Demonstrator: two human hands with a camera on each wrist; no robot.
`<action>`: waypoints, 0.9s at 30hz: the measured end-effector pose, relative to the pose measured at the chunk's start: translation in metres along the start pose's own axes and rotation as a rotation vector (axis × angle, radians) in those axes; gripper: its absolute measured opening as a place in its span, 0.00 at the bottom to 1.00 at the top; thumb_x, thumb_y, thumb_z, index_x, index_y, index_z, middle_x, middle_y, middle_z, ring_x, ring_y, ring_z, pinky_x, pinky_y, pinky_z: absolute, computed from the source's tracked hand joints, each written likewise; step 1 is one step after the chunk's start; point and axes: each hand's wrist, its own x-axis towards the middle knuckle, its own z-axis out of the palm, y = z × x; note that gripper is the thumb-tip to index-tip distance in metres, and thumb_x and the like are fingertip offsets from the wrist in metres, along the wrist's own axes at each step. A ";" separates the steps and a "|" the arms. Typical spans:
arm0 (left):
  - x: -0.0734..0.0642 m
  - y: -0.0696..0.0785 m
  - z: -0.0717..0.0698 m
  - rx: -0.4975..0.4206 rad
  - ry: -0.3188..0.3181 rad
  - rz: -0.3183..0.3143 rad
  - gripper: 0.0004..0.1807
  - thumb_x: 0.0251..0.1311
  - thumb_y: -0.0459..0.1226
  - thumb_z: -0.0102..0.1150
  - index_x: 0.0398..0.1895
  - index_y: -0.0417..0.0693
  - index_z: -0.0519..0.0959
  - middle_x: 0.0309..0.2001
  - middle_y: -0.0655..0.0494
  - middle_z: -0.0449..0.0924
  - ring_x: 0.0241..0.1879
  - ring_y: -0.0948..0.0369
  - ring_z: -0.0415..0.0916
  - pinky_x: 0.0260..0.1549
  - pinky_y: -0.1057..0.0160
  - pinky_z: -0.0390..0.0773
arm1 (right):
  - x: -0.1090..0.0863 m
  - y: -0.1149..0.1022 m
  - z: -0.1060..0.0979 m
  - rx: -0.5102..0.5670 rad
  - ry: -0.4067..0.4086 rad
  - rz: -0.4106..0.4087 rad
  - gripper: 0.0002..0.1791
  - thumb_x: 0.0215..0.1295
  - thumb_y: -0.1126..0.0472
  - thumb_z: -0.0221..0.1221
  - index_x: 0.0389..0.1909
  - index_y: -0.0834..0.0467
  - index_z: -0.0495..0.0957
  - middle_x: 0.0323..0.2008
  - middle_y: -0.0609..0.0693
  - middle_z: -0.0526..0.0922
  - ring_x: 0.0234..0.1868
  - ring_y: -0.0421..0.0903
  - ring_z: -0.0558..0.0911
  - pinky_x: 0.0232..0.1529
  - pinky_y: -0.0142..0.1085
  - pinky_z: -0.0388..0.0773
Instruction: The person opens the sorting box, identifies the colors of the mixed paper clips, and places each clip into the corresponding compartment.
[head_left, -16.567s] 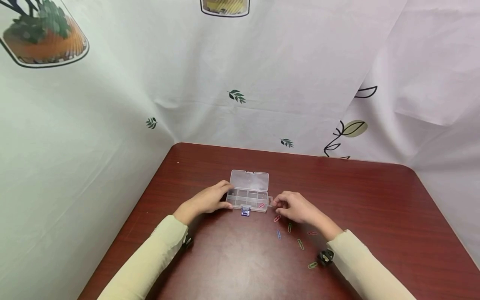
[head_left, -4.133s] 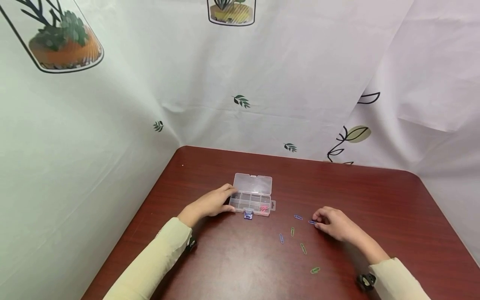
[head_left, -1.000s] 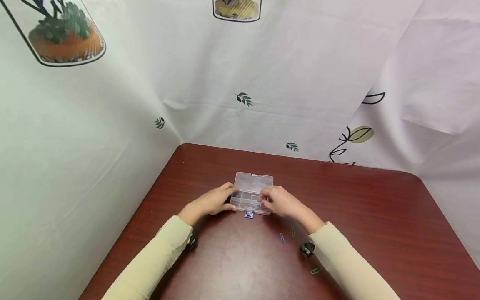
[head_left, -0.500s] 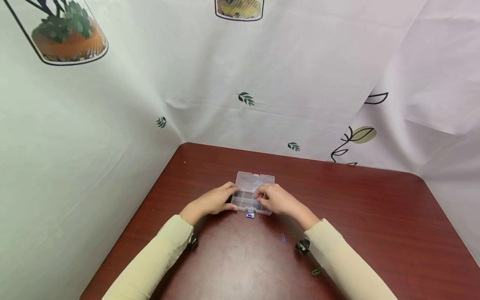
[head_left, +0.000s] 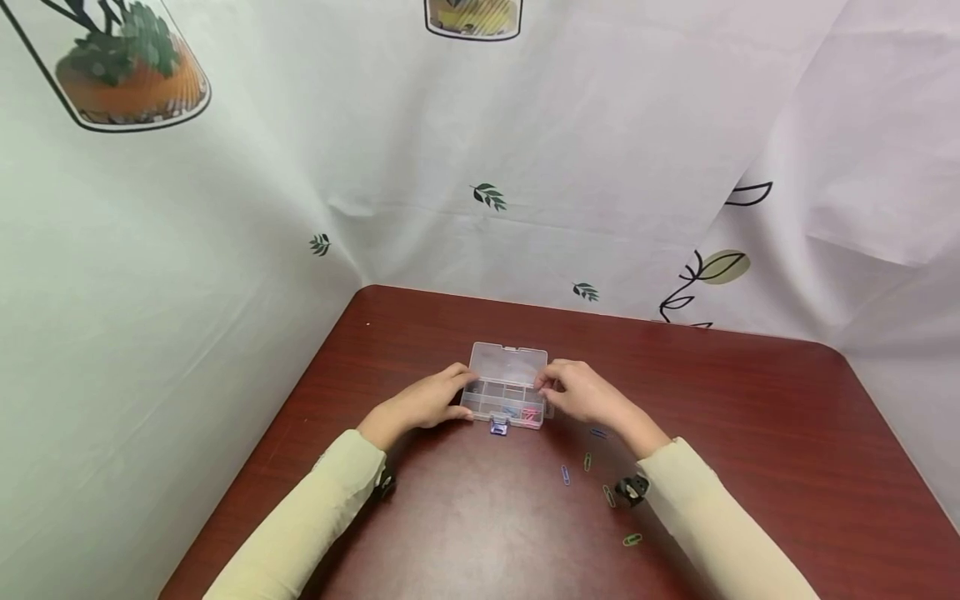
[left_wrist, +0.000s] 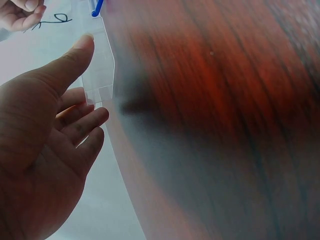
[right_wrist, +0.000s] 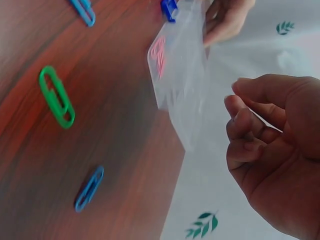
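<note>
A clear plastic compartment box (head_left: 480, 402) lies on the table with its lid (head_left: 508, 365) raised and a blue latch (head_left: 498, 427) at the front. My left hand (head_left: 431, 400) holds its left end between thumb and fingers. Pink paper clips (head_left: 531, 414) fill the front right compartment, and blue shows from a paper clip (head_left: 510, 412) in the one beside it. My right hand (head_left: 581, 392) hovers at the box's right end, fingers loosely curled; in the right wrist view nothing is between its fingertips (right_wrist: 241, 86).
To the right and front of the box lie two blue paper clips, one nearer (head_left: 566, 475) and one beneath the right forearm (head_left: 598, 432). Green paper clips lie there too: one (head_left: 587, 461), another (head_left: 608, 496), and one closest to me (head_left: 632, 540). White patterned cloth (head_left: 600, 208) hangs behind the table.
Earlier, my right hand pinched a blue paper clip on the table, then reached over the box. Now it has drawn back right, leaving blue in the compartment. Pink clips were added before that.
</note>
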 end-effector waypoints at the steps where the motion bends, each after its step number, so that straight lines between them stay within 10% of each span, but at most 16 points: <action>1: 0.000 0.000 0.000 0.000 0.000 -0.002 0.34 0.66 0.46 0.67 0.69 0.38 0.70 0.64 0.48 0.69 0.57 0.56 0.75 0.58 0.56 0.76 | -0.002 0.002 -0.002 -0.002 0.007 0.003 0.03 0.66 0.68 0.63 0.38 0.59 0.84 0.32 0.45 0.80 0.34 0.40 0.77 0.36 0.35 0.77; 27: -0.001 0.002 -0.002 0.000 -0.007 0.001 0.34 0.65 0.46 0.67 0.69 0.37 0.70 0.64 0.46 0.70 0.57 0.55 0.75 0.59 0.56 0.76 | -0.061 0.043 -0.020 -0.026 0.077 0.084 0.03 0.64 0.67 0.65 0.37 0.58 0.83 0.32 0.43 0.79 0.35 0.40 0.77 0.36 0.36 0.77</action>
